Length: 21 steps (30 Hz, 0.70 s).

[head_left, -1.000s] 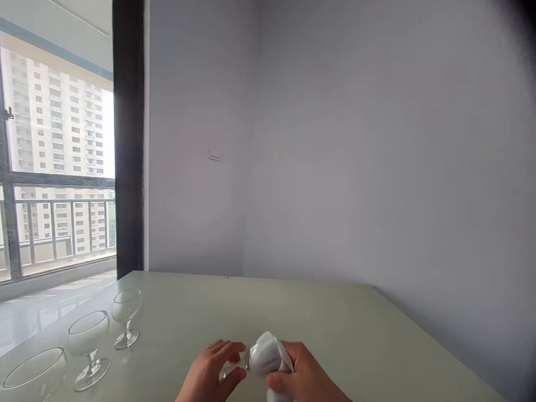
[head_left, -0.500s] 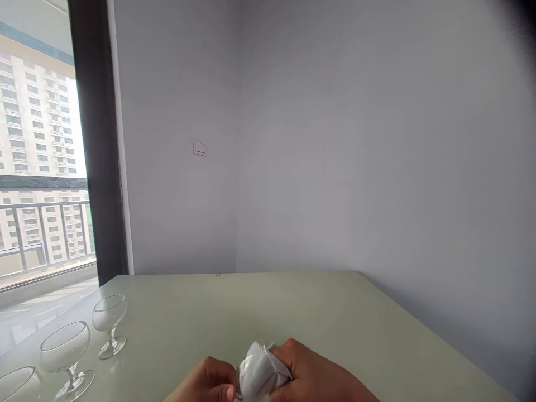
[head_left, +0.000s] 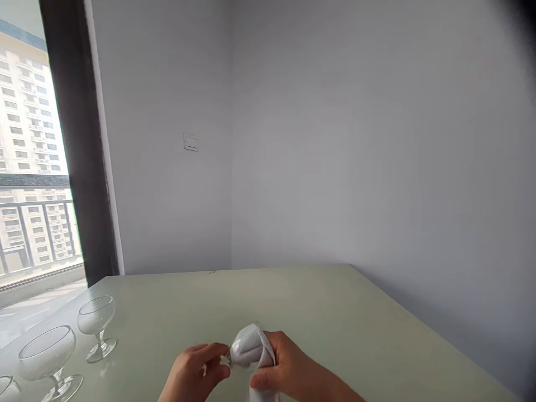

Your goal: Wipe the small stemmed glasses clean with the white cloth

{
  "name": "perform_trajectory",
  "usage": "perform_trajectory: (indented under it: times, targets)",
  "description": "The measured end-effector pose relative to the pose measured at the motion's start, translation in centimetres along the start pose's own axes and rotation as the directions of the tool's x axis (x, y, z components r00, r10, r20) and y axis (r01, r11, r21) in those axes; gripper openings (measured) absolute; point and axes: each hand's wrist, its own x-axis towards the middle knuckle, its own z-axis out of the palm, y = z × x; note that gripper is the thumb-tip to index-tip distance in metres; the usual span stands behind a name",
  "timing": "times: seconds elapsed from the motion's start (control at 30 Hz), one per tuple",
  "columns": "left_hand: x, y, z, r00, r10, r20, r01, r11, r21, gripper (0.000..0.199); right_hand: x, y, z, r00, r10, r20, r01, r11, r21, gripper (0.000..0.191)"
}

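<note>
Shifted leftward in view since earlier, three clear round-bowled stemmed glasses line the left of the smooth pale-green counter, with plain grey walls and a pale square switch beyond. Over its near middle, the left hand has fingers pinching a clear glass goblet at its foot end; the right hand clenches white cloth filling the bowl.

Held goblet and standing goblets of smooth, glossy glass; matt cloth; smooth, lightly glossy tabletop
</note>
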Motion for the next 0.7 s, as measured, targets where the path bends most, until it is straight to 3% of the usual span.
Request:
perform_trajectory:
  times: [0.03, 0.1, 0.13, 0.17, 0.23, 0.27, 0.3, 0.37, 0.4, 0.43, 0.5, 0.57, 0.6, 0.63, 0.7]
  targets:
    - [0.0, 0.0, 0.3, 0.985, -0.095, 0.141, 0.122, 0.972, -0.199, 0.043, -0.4, -0.5, -0.6, 0.998, 0.007, 0.067, -0.001, 0.996, -0.09, 0.027]
    - [0.1, 0.1, 0.9, 0.916, -0.131, 0.379, 0.301, 0.849, -0.435, 0.057, -0.8, -1.2, -1.5, 0.989, 0.051, 0.136, -0.026, 0.983, -0.179, 0.023]
    - [0.1, 0.2, 1.1, 0.911, -0.123, 0.394, 0.308, 0.838, -0.45, 0.059, -0.8, -1.2, -1.7, 0.99, 0.06, 0.128, -0.036, 0.982, -0.186, 0.021]
    - [0.1, 0.2, 1.2, 0.939, -0.121, 0.322, 0.25, 0.885, -0.393, 0.055, -0.7, -1.1, -1.7, 0.995, 0.051, 0.082, -0.036, 0.986, -0.165, 0.017]
    - [0.0, 0.1, 1.0, 1.0, -0.003, 0.016, 0.004, 1.0, -0.028, 0.038, 0.0, -0.3, -1.0, 0.997, 0.029, -0.071, -0.029, 1.0, 0.002, 0.014]
    - [-0.1, 0.1, 0.8, 0.982, 0.145, -0.119, -0.114, 0.967, 0.23, 0.03, 0.4, 0.3, -0.4, 0.988, 0.044, -0.151, -0.023, 0.991, 0.135, 0.015]
    - [-0.2, 0.0, 0.6, 0.932, 0.309, -0.191, -0.192, 0.866, 0.462, 0.03, 0.9, 0.9, 0.2, 0.973, 0.084, -0.216, -0.021, 0.96, 0.279, 0.018]
    - [-0.2, -0.2, 0.1, 0.837, 0.519, -0.174, -0.255, 0.651, 0.715, 0.032, 1.7, 1.8, 1.4, 0.948, 0.177, -0.263, -0.031, 0.876, 0.481, 0.027]
    - [-0.3, -0.2, -0.1, 0.825, 0.544, -0.152, -0.266, 0.611, 0.745, 0.027, 1.9, 2.2, 1.8, 0.945, 0.203, -0.257, -0.047, 0.861, 0.507, 0.03]
    - [-0.2, -0.2, -0.3, 0.839, 0.527, -0.136, -0.274, 0.626, 0.73, 0.019, 1.9, 2.3, 2.1, 0.947, 0.198, -0.255, -0.055, 0.877, 0.477, 0.032]
    - [-0.1, 0.0, -0.7, 0.908, 0.406, -0.102, -0.27, 0.754, 0.599, 0.011, 1.4, 1.9, 2.1, 0.967, 0.115, -0.229, -0.042, 0.954, 0.298, 0.028]
    - [-0.1, 0.6, -1.1, 0.979, 0.201, -0.045, -0.172, 0.917, 0.361, 0.021, 0.2, 0.8, 1.4, 0.99, 0.044, -0.135, -0.032, 0.995, 0.091, 0.02]
    - [0.0, 1.0, -1.3, 0.996, 0.079, 0.034, -0.085, 0.977, 0.193, 0.028, -0.6, 0.2, 1.0, 0.996, 0.037, -0.078, -0.036, 0.999, 0.013, 0.017]
    - [0.0, 1.4, -1.6, 0.987, -0.027, 0.157, 0.025, 1.0, 0.013, 0.035, -1.4, -0.4, 0.5, 0.998, 0.05, -0.024, -0.051, 0.998, -0.045, 0.015]
    - [0.0, 2.0, -2.0, 0.895, -0.111, 0.432, 0.246, 0.931, -0.271, 0.049, -2.5, -1.2, -0.3, 0.994, 0.1, 0.036, -0.096, 0.99, -0.101, 0.012]
